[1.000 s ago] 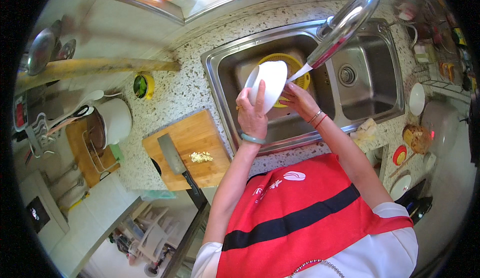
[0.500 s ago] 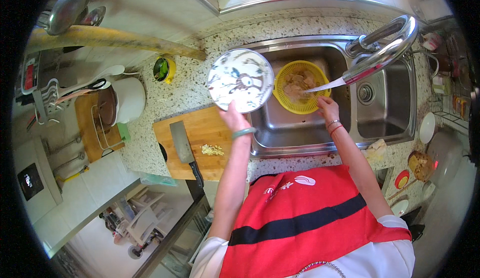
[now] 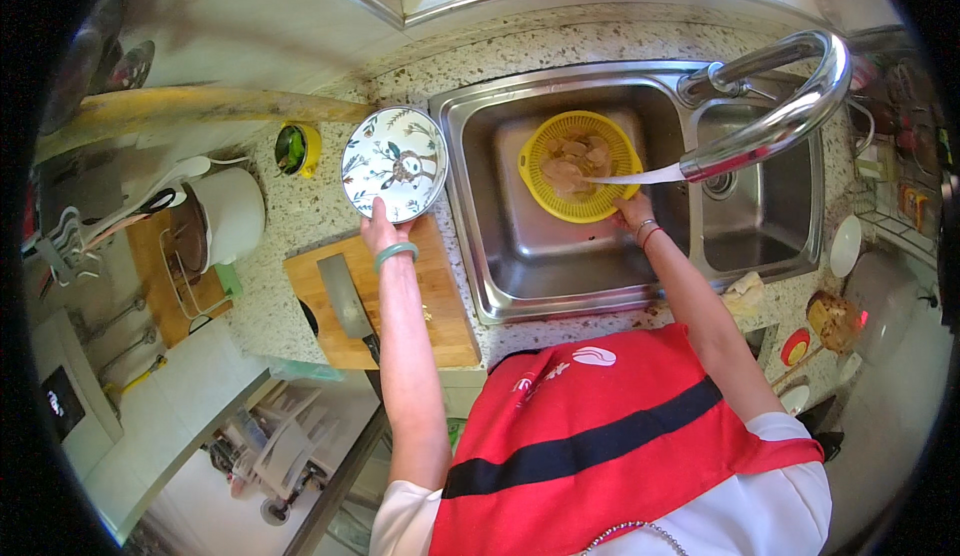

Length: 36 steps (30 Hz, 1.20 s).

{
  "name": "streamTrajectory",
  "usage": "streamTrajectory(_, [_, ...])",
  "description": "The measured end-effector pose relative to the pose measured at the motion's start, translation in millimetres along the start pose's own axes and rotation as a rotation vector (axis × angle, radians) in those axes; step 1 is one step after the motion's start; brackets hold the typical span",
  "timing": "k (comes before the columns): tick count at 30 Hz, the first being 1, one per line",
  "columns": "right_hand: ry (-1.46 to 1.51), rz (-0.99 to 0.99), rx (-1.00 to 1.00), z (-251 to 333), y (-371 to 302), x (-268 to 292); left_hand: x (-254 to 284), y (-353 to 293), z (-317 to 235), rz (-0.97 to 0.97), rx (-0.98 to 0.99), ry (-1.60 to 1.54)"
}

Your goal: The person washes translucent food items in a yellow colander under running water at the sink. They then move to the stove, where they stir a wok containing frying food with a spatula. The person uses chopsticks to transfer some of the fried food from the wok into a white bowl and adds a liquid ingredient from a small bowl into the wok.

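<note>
Patterned bowl (image 3: 395,164), gripped on near side, left hand (image 3: 382,230) outstretched

In our left hand (image 3: 383,228), we have the round white patterned bowl (image 3: 394,161), left of the rectangular stainless-steel 2-basin sink (image 3: 600,268). The round yellow plastic basket (image 3: 562,208), with pale, flat food pieces (image 3: 575,166) in it, lies in the left basin, our right hand (image 3: 635,211) at its right edge. Nearer us than the bowl, the flat steel cleaver (image 3: 345,296) lies on the rectangular wooden board (image 3: 450,306). The small round yellow cup (image 3: 312,146) stands left of the bowl.
</note>
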State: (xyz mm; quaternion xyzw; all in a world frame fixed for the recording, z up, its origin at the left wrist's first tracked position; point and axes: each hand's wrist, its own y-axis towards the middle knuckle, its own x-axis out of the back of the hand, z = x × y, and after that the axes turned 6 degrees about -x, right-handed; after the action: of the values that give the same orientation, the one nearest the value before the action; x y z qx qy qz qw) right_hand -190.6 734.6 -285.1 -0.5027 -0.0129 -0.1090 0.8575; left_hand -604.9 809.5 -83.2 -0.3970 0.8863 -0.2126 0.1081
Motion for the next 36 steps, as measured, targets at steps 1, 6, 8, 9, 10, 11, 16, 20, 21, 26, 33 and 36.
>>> streamTrajectory(1, [-0.081, -0.011, 0.032, 0.5, -1.1, -1.6, -0.5, -0.2, 0.3, 0.016, 0.005, -0.005])
streamTrajectory(6, [-0.059, 0.016, -0.072, 48.3, -62.2, 11.7, 1.7, -2.3, 0.8, 0.037, -0.072, 0.064])
streamTrajectory(8, [-0.015, 0.048, -0.124, 55.6, -85.3, 23.7, 3.5, -3.8, -6.2, 0.071, -0.104, 0.108])
streamTrajectory(9, [-0.003, 0.051, -0.096, 58.0, -97.2, 28.2, 4.6, -7.1, -7.7, 0.063, -0.104, 0.106])
streamTrajectory(10, [0.014, 0.054, -0.067, 59.4, -109.4, 31.1, 2.1, -11.5, -12.9, 0.059, -0.106, 0.106])
streamTrajectory(11, [0.030, 0.056, -0.039, 60.4, -119.2, 33.2, 0.4, -16.2, -18.2, 0.054, -0.109, 0.106])
streamTrajectory(16, [0.021, 0.039, 0.082, 63.5, -149.7, 40.4, -5.7, -59.9, -43.1, -0.043, -0.397, 0.532])
streamTrajectory(20, [0.145, 0.106, 0.039, 68.9, -168.3, 43.0, -10.7, -105.9, -15.6, 0.134, -0.832, 0.602])
streamTrajectory(21, [0.157, 0.125, 0.026, 69.6, -172.4, 42.6, -24.1, -126.4, -3.7, 0.335, -0.546, 0.477])
streamTrajectory(26, [0.169, 0.213, 0.058, 81.3, -205.1, 33.3, -63.6, -176.4, 62.8, 0.756, 0.229, 0.163])
streamTrajectory(33, [-0.707, -0.173, 0.521, 130.6, -212.6, 47.0, -60.3, -190.5, 91.5, 0.681, -0.013, 0.201])
streamTrajectory(36, [-0.508, -0.157, 1.040, 114.8, -171.0, 10.5, -65.4, -203.2, 81.1, 0.763, 0.023, 0.165])
